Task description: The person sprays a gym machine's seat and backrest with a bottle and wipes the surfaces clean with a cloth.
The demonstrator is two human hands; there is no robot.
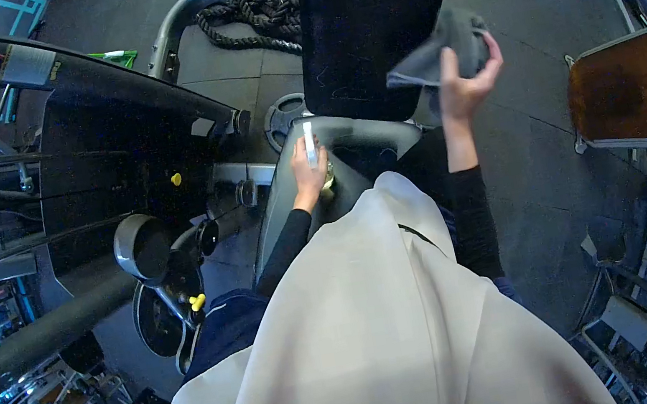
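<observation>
My left hand (pixel 309 177) is wrapped round a spray bottle with a white trigger head (pixel 310 141), and a bit of its yellowish body shows beside the palm. It is over the grey seat pad (pixel 279 217) of a gym machine. Raised to the right of the black backrest (pixel 361 10), my right hand (pixel 469 94) grips a folded grey cloth (pixel 459 32). One flap of the cloth points left and overlaps the edge of the backrest in this view.
A dark machine housing (pixel 108 177) stands on the left, with a round padded roller (pixel 146 248) and a yellow knob (pixel 198 302) nearer me. Thick black rope (pixel 253 23) lies coiled behind the metal frame tube (pixel 199 2). At right is a brown padded platform (pixel 627 90).
</observation>
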